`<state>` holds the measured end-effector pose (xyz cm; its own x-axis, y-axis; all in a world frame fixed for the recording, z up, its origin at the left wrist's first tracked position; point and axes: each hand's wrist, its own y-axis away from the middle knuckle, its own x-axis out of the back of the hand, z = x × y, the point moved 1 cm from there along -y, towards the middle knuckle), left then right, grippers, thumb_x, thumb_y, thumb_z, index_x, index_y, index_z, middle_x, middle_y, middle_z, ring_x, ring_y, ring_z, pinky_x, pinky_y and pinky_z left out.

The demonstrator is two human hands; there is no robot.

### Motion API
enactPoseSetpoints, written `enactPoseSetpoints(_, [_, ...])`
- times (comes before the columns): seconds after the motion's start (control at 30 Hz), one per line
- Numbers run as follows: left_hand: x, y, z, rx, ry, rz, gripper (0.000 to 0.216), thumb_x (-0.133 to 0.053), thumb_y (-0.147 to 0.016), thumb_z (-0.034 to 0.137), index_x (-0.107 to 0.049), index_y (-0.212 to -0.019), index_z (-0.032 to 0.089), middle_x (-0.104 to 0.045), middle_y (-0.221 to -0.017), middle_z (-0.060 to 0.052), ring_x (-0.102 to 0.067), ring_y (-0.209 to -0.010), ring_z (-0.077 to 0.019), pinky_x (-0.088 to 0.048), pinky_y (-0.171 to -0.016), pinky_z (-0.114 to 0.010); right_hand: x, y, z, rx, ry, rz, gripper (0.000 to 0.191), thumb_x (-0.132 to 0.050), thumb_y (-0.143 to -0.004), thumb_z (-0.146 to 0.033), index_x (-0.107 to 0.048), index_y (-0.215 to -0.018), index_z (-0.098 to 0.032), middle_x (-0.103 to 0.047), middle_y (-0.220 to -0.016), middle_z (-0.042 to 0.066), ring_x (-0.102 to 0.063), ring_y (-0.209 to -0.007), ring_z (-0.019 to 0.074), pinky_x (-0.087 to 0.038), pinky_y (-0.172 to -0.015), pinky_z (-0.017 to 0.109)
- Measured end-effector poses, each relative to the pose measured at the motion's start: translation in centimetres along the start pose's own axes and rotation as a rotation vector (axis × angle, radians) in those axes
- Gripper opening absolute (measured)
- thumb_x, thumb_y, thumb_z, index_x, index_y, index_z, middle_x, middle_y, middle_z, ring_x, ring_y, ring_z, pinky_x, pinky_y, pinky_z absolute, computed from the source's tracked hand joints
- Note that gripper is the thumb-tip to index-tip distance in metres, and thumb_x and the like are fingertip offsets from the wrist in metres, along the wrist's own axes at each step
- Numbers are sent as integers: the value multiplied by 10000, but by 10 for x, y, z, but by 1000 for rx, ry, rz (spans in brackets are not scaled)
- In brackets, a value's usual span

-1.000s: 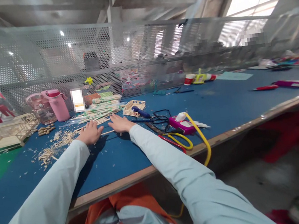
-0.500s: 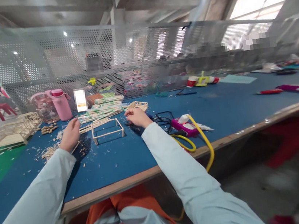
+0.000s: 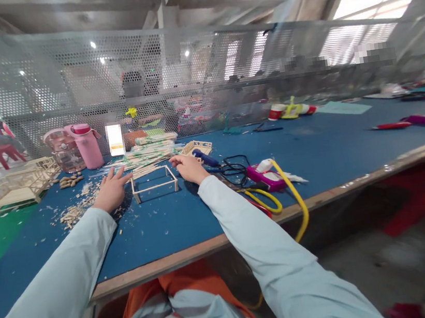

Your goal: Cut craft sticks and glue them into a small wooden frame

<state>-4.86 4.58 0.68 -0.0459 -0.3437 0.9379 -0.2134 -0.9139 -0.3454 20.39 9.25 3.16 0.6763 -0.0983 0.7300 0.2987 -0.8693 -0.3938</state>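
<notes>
Now, stick frame (image 3: pixel 155 186) stands free on blue table (image 3: pixel 314 156); left hand (image 3: pixel 112 191) (fingers spread) and right hand (image 3: pixel 189 168), earlier pressed together over it, flank it, empty.

On the blue table (image 3: pixel 314 156), the left hand (image 3: pixel 113 192) lies spread and empty just left of a small stick frame (image 3: pixel 154 182), the right hand (image 3: pixel 188 167) loosely open just right of it, beside wood scraps (image 3: pixel 74 211) and a pink glue gun (image 3: pixel 267 175).
</notes>
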Motion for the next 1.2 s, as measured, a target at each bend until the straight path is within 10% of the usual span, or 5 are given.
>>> enactPoseSetpoints(0.37, [6,4,10,206,307,27,638,-331,-774,125,-175,-1393,117,-497,-1282,-129,-499,-1132,-224,-389,-925,-329,15,2,13,-279,37,-252,251,-509,-686,-99,-628,-906,-120,-649,-731,75,-590,-561,139,-432,-486,207])
enactPoseSetpoints(0.53, [12,10,7,253,321,6,452,-402,-738,182,-514,-1172,123,-660,-1017,-88,-598,-935,-202,-427,-832,-276,17,11,10,-250,16,-568,264,-688,-547,-121,-646,-807,-132,-559,-509,-23,-501,-421,101,-348,-381,177])
enactPoseSetpoints(0.77, [28,23,10,88,325,-256,282,-536,-625,278,-646,-870,192,-657,-781,-23,-590,-712,-184,-430,-647,-251,4,12,5,-127,-107,-595,104,-661,-619,-196,-664,-701,-131,-558,-547,-38,-442,-455,58,-372,-463,179])
enactPoseSetpoints(1.03, [23,23,11,273,412,-57,383,-455,-632,154,-539,-1006,140,-630,-880,-70,-577,-757,-194,-431,-688,-288,-9,8,4,31,-254,-512,92,-641,-609,-181,-632,-676,-119,-580,-591,-26,-501,-572,81,-388,-561,187])
enactPoseSetpoints(1.2, [29,21,16,416,594,304,372,-403,-683,101,-529,-1032,122,-619,-927,-91,-570,-770,-178,-434,-752,-308,1,8,-9,33,-560,-282,164,-547,-715,-290,-551,-793,-146,-573,-675,-8,-519,-565,83,-404,-488,183])
